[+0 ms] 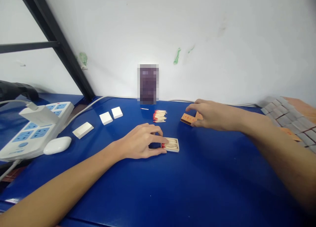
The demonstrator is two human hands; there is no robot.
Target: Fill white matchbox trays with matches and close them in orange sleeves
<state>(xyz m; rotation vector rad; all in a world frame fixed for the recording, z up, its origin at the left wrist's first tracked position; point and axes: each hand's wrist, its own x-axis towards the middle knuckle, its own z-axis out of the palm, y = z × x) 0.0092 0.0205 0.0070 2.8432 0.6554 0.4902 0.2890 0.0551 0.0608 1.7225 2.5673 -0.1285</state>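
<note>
Tray point(174, 150) sits pinched in left hand point(142, 141), match pile point(160, 116) lying farther off; right hand point(206, 114) half-curls at boxes point(187, 118), grip unclear.

The open, pale rectangular tray point(178, 145), filled with red-tipped wooden matches point(171, 144), lay flat near centre. Farther right, the flat orange matchbox sleeve point(187, 118) showed a dark side, perhaps beside another.

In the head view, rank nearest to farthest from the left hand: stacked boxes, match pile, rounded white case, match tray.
1. Match tray: touching the left hand.
2. Match pile: just beyond, wall side.
3. Rounded white case: to the left.
4. Stacked boxes: far right.
</note>
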